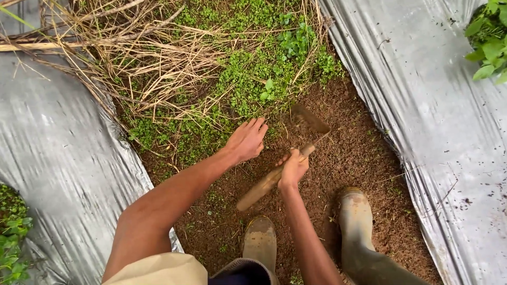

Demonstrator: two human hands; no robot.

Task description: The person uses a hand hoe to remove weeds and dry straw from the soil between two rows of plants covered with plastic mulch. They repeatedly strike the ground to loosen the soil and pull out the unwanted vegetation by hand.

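My right hand point(292, 167) grips the wooden handle of a small hand hoe point(274, 178), whose flat blade point(310, 119) is raised just above bare brown soil point(351, 158). My left hand point(246, 140) hovers with fingers loosely spread at the edge of a patch of low green weeds point(253, 74), holding nothing. Dry straw-like grass point(148, 58) lies across the weeds further out.
Silver plastic mulch sheets flank the furrow, one on the left point(58, 153) and one on the right point(438, 116). My two muddy rubber boots point(260, 240) point(356, 216) stand on the soil below the hands. Leafy plants poke through the sheets at top right point(488, 39) and bottom left point(11, 232).
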